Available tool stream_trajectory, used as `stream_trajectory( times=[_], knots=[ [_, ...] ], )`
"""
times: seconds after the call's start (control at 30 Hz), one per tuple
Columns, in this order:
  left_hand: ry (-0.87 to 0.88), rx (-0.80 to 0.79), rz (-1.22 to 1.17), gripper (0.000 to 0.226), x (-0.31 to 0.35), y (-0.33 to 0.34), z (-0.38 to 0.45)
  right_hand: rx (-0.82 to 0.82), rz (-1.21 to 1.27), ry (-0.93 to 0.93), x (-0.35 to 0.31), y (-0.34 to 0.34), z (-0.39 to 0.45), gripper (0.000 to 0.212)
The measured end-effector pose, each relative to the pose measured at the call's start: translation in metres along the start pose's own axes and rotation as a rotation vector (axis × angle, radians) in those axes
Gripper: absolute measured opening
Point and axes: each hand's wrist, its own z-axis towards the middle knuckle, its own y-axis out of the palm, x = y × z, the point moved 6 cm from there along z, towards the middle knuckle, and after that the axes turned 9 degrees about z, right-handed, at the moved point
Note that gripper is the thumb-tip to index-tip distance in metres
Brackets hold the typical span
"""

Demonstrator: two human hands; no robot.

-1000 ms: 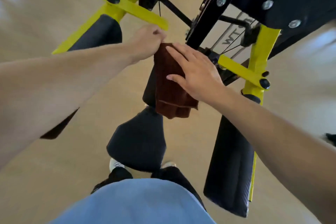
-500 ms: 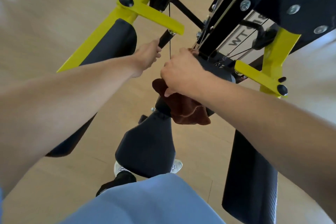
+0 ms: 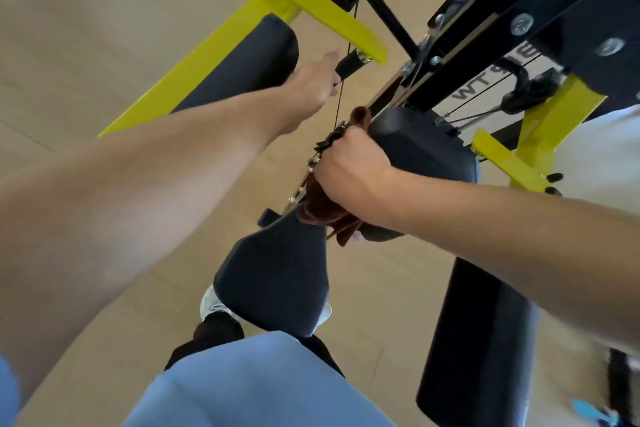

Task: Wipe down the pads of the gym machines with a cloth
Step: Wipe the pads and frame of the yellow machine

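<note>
Right hand (image 3: 349, 166) now lower on back pad (image 3: 422, 149), fist tight around brown cloth (image 3: 329, 218); left hand (image 3: 311, 87) clasping black handle (image 3: 349, 64).

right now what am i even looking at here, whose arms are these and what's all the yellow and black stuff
This is one picture from a camera worn on a person's head, looking down, so the two bare arms are the wearer's own. The yellow and black metal is the frame of a gym machine standing on a light wood floor. The dark cushions are its pads. The right hand is closed around a brown cloth, pressing it against the side of the middle pad. The left hand reaches to a black grip beside a thin cable. Below are the seat pad, a blue shirt and white shoes.
</note>
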Motion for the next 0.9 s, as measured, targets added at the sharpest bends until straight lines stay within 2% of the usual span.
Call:
stream_trajectory(
  times=[0.1, 0.17, 0.33, 0.43, 0.53, 0.63, 0.77, 0.9],
  knots=[
    [0.011, -0.003, 0.002, 0.066, 0.003, 0.003, -0.002, 0.141, 0.082, 0.101, 0.051, -0.023, -0.039, 0.018],
    [0.018, -0.005, -0.007, 0.068, 0.005, 0.005, -0.003, 0.157, 0.049, 0.135, 0.058, -0.023, -0.045, 0.020],
    [0.012, 0.006, -0.032, 0.063, 0.006, 0.003, 0.006, -0.139, -0.111, 0.116, 0.003, 0.007, 0.010, 0.028],
    [0.023, -0.004, -0.033, 0.064, 0.005, 0.000, 0.015, -0.186, -0.164, 0.002, -0.043, 0.048, 0.054, 0.046],
    [0.023, 0.020, -0.030, 0.067, 0.003, -0.001, 0.021, -0.232, -0.245, -0.047, -0.081, 0.098, 0.088, 0.045],
    [0.026, 0.031, -0.028, 0.066, 0.006, -0.004, 0.019, -0.291, -0.332, -0.107, -0.087, 0.119, 0.099, 0.047],
    [0.015, 0.018, -0.042, 0.064, 0.007, -0.006, 0.006, -0.122, -0.233, -0.211, -0.075, 0.081, 0.064, 0.045],
    [0.011, -0.044, -0.017, 0.062, 0.007, -0.008, -0.009, 0.063, 0.081, -0.049, -0.022, 0.025, 0.019, 0.025]
  ],
)
